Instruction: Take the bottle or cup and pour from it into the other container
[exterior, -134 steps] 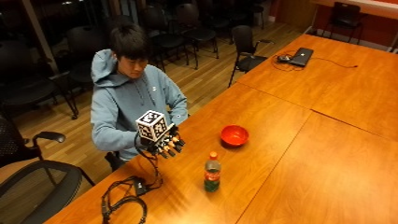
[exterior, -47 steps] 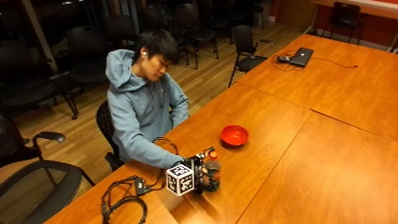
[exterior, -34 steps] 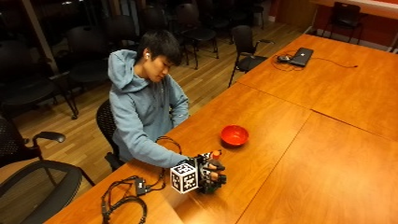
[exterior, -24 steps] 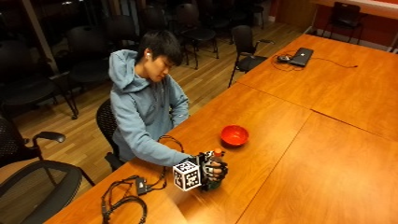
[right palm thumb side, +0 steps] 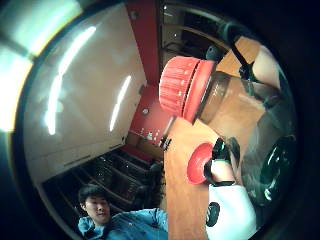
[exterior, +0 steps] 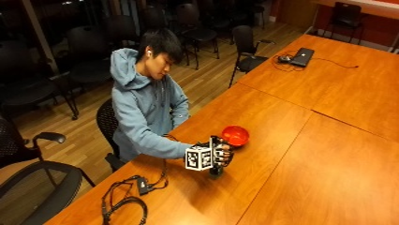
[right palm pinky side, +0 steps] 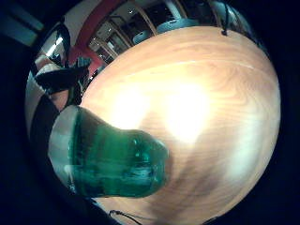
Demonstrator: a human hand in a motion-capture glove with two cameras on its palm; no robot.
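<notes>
Centrally, the gloved right hand (exterior: 219, 153) wraps the bottle (exterior: 216, 169), fingers curled round its body, its base at or just above the table (exterior: 324, 154). Red cap (right palm thumb side: 184, 89) on; brown liquid shows in the neck, green plastic (right palm pinky side: 117, 164) below. The red bowl (exterior: 235, 136) sits near, at one o'clock; contents indiscernible.

The person sits at the table with the right arm stretched forward. The gloved right hand (exterior: 219, 154) has its fingers curled, probably wrapped around something it holds upright.
</notes>
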